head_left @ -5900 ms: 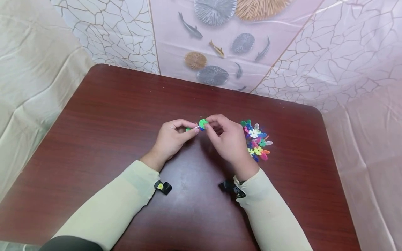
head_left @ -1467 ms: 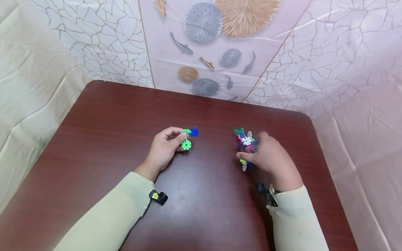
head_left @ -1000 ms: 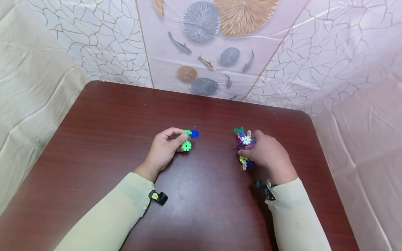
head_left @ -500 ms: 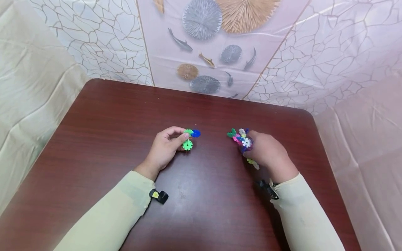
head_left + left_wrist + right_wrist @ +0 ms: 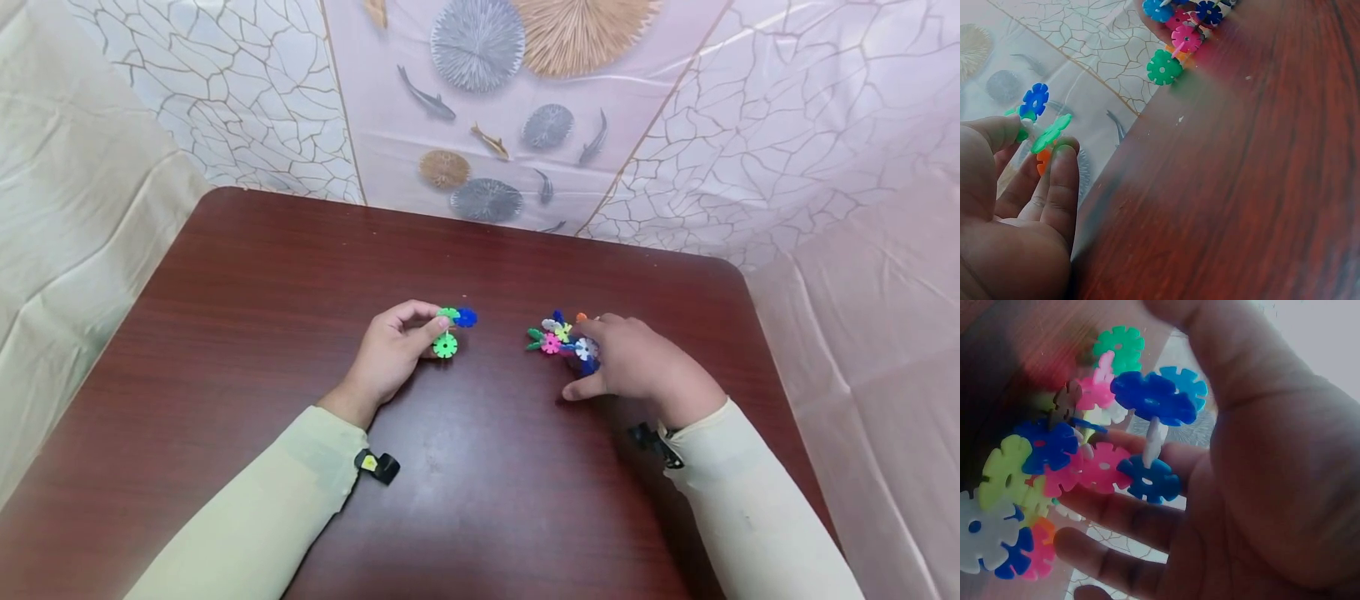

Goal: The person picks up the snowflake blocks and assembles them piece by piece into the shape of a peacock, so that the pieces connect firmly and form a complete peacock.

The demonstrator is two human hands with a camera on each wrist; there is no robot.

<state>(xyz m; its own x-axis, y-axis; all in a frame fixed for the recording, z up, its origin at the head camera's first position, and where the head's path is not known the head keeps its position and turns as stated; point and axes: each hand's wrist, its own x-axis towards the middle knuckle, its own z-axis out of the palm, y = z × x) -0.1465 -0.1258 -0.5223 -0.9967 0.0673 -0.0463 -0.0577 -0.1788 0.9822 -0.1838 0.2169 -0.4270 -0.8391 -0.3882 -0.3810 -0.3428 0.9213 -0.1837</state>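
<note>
My left hand (image 5: 391, 354) pinches a small joined piece of interlocking snowflake discs (image 5: 446, 346) between thumb and fingers. In the left wrist view it has a blue disc (image 5: 1035, 100), a green disc (image 5: 1052, 132) and an orange disc (image 5: 1042, 161). To the right, a bigger cluster of linked snowflake discs (image 5: 551, 343) is at the table, in pink, green, white, blue, yellow and orange. My right hand (image 5: 637, 362) is around its right side, thumb spread away. Seen from the right wrist, the fingers (image 5: 1122, 512) extend behind the cluster, partly hidden by it.
Both hands work over a dark red-brown wooden table (image 5: 480, 500) with rounded far corners. Behind it hangs a patterned cloth backdrop (image 5: 480, 125). Pale drapes (image 5: 877, 333) stand at the sides. Each wrist wears a black strap-on camera (image 5: 378, 467).
Earlier my right hand left the small piece for the cluster. Since then the cluster has been turned and shifted left, and the right thumb has come off it. My left hand stays nearly still.
</note>
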